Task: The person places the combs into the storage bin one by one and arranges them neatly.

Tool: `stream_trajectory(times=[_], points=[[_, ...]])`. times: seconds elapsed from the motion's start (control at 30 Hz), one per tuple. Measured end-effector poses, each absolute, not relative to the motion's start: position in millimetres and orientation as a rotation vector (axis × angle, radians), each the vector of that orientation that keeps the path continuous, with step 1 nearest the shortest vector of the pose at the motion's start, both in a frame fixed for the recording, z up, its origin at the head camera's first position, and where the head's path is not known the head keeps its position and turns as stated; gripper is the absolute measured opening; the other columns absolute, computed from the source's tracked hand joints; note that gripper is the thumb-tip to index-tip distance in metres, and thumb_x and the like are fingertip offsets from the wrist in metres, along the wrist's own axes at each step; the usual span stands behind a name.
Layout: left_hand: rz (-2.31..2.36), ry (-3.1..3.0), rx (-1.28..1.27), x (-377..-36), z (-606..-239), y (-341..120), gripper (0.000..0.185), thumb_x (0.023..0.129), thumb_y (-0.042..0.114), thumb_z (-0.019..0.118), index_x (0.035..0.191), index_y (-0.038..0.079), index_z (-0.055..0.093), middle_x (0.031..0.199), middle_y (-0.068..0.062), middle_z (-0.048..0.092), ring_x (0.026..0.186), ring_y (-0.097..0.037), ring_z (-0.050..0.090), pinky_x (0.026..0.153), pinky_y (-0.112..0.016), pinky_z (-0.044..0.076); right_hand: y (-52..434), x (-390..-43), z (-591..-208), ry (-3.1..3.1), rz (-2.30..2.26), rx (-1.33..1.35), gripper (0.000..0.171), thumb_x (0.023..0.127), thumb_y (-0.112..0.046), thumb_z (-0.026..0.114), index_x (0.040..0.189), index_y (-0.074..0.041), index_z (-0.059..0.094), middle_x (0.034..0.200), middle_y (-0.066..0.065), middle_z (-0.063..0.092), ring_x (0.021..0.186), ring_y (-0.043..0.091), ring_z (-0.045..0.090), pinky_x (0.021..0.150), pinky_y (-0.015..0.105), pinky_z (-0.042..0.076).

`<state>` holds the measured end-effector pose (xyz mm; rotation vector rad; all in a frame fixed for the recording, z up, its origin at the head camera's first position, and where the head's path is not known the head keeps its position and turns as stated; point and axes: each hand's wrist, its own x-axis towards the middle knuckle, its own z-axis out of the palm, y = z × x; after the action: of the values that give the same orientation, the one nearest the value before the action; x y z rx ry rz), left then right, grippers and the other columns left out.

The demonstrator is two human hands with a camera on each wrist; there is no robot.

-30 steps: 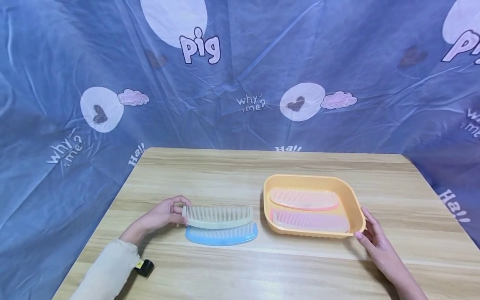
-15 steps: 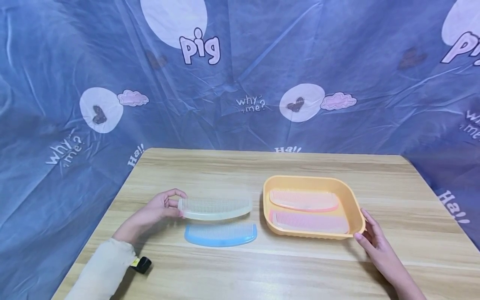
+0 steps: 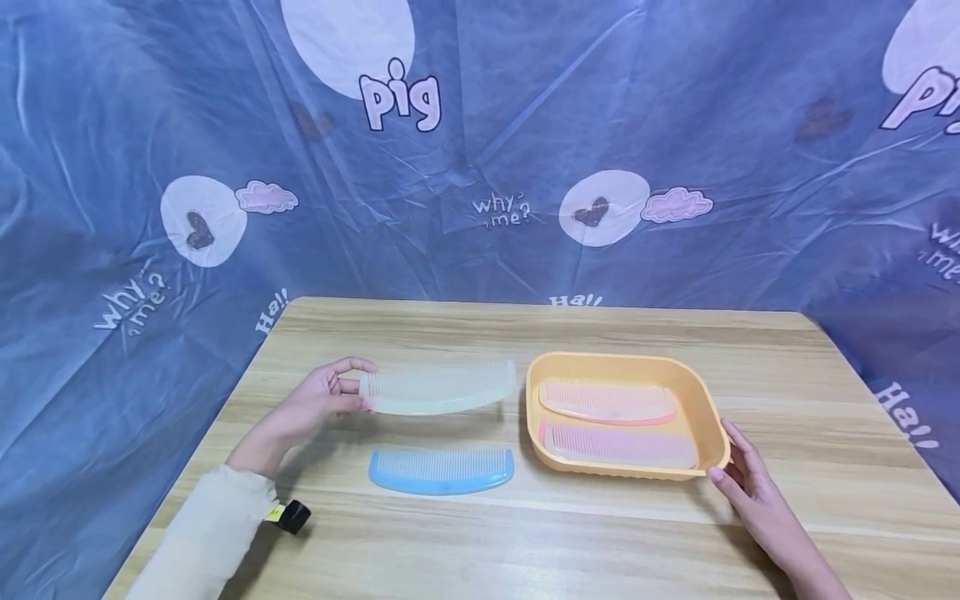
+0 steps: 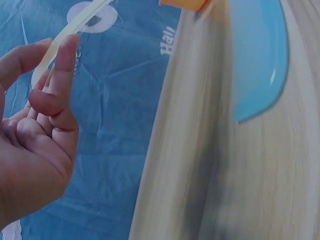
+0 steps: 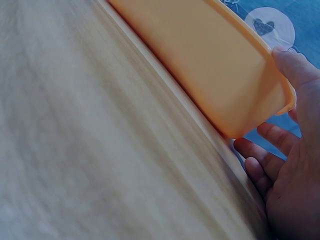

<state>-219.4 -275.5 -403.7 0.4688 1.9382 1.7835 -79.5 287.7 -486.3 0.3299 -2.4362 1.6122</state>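
Pinching the pale comb [image 3: 437, 390] by its left end, your left hand [image 3: 318, 404] holds it off the worktop [image 3: 480, 533], above the blue comb [image 3: 441, 469] and just left of the orange tray [image 3: 627, 363]. Keep it level; mind the tray's near-left rim. Two pink combs [image 3: 609, 402] already lie inside, so free floor is tight. Your right hand [image 3: 750, 483] steadies the tray's front-right corner, fingers relaxed.

Left wrist: thumb and fingertips [image 4: 65, 52] clamp the pale comb [image 4: 70, 32] edge-on; blue comb [image 4: 260, 55] lies below, well apart. Grip is thin, don't let it twist.

Right wrist: thumb rests on the tray [image 5: 200, 65] rim, fingers [image 5: 265, 160] loosely under the corner, near the worktop's right edge.
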Motion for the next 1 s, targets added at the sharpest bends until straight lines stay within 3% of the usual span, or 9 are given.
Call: stream_trajectory(times=[0.13, 0.3, 0.77, 1.0], points=[[1.821, 1.905, 0.492, -225.0, -403.5, -263.5, 0.045, 0.083, -0.008, 0.059, 0.120, 0.016, 0.050, 0.075, 0.004, 0.071, 0.052, 0.000, 0.051, 0.048, -0.014, 0.034, 287.6, -80.1, -485.6, -2.423, 1.613, 0.326, 0.070, 0.094, 0.014, 0.043, 0.154, -0.004, 0.012, 0.142, -0.028, 0.034, 0.120, -0.018, 0.041, 0.092, -0.002, 0.032], [1.840, 1.882, 0.490, -232.0, -404.5, -245.9, 0.045, 0.083, -0.007, 0.058, 0.123, 0.012, 0.048, 0.070, 0.008, 0.068, 0.050, 0.000, 0.044, 0.049, -0.015, 0.033, 286.7, -81.1, -484.4, -2.431, 1.599, 0.323, 0.070, 0.094, 0.013, 0.044, 0.154, -0.004, 0.012, 0.141, -0.029, 0.034, 0.119, -0.018, 0.041, 0.092, -0.002, 0.032], [1.808, 1.818, 0.467, -246.8, -401.4, -194.9, 0.057, 0.082, 0.000, 0.063, 0.134, -0.003, 0.040, 0.066, 0.007, 0.067, 0.065, -0.006, 0.062, 0.053, -0.016, 0.036, 280.5, -81.8, -480.4, -2.458, 1.599, 0.297, 0.069, 0.095, 0.010, 0.045, 0.154, -0.005, 0.012, 0.142, -0.030, 0.031, 0.120, -0.019, 0.039, 0.092, -0.002, 0.032], [1.780, 1.798, 0.460, -252.4, -403.0, -169.2, 0.057, 0.083, 0.002, 0.064, 0.135, -0.001, 0.040, 0.069, 0.007, 0.069, 0.069, -0.007, 0.066, 0.054, -0.017, 0.037, 282.3, -79.7, -478.8, -2.487, 1.554, 0.269, 0.069, 0.096, 0.009, 0.045, 0.154, -0.006, 0.012, 0.142, -0.031, 0.029, 0.120, -0.021, 0.037, 0.092, -0.002, 0.031]])
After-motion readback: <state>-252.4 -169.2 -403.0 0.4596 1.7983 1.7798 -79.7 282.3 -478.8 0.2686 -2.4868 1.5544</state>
